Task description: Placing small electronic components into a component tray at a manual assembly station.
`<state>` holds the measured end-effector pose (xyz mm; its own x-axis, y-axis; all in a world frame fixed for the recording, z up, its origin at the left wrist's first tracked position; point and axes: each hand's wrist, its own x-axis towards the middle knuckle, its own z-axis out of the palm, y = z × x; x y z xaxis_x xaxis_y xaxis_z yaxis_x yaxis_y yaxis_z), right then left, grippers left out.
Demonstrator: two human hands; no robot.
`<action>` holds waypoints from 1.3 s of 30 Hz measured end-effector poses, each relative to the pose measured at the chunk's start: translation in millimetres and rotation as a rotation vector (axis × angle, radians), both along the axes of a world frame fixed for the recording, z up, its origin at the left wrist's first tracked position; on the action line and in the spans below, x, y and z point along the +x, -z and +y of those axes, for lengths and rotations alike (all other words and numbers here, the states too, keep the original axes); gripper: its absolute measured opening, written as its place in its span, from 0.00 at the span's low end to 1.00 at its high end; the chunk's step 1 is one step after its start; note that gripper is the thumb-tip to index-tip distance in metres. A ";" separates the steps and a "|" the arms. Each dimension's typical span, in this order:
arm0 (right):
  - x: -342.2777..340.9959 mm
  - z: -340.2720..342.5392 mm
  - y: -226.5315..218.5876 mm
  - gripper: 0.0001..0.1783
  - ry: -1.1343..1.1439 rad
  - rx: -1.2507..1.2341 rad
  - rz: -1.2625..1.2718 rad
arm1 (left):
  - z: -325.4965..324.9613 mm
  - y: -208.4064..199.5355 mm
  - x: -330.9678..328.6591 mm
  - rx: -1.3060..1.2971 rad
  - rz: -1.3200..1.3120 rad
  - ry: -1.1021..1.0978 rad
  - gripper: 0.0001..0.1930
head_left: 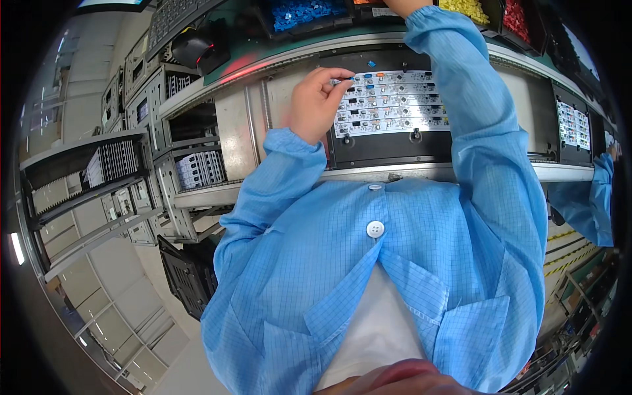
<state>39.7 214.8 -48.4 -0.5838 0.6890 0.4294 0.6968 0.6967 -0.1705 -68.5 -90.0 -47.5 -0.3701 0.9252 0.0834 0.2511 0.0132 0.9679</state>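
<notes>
- Circuit boards (390, 104), white and stacked as parallel strips in one panel, lie in a black carrier tray (382, 150) in front of the wearer's chest.
- Left hand (320, 103): at the left end of the uppermost strip, thumb and index finger drawn into a narrow pinch. Small blue piece shows at the fingertips; cannot tell whether gripped or seated on the board.
- Right hand (407, 5): arm extended across the tray's right part, hand mostly cut off by the upper edge, near the bins. Finger spread and any held item: cannot tell.
- Loose blue connector (372, 64) on the tray, just above the top strip.
- Blue connectors (304, 14) fill a black bin on the green surface (368, 29); yellow connectors (467, 9) and red connectors (516, 21) occupy bins right of the raised arm.
- Black mouse (191, 47), red-lit, sits left of the bins, beside a keyboard (174, 21).
- Second board panel (573, 125) in another carrier, far right; co-worker's blue sleeve (601, 197) nearby.
- Metal rack (153, 148), left, with more white boards (199, 169) beside it.
</notes>
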 end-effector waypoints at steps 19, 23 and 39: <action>80.2 -156.3 17.0 0.14 -0.323 -0.791 0.416 | -1.2 17.3 -1.3 0.076 0.715 0.090 0.05; 79.9 -163.9 19.2 0.13 -0.349 -0.745 0.405 | -5.2 16.2 0.1 0.062 0.822 0.138 0.05; 57.8 -182.1 25.9 0.08 -0.467 -0.247 0.226 | 32.5 22.7 -34.4 0.043 0.835 0.045 0.09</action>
<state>97.5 32.7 -74.3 -0.7625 0.4759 0.4384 0.2520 0.8424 -0.4762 -102.8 -57.5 -70.2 -0.1336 0.9273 0.3498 0.8853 -0.0469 0.4626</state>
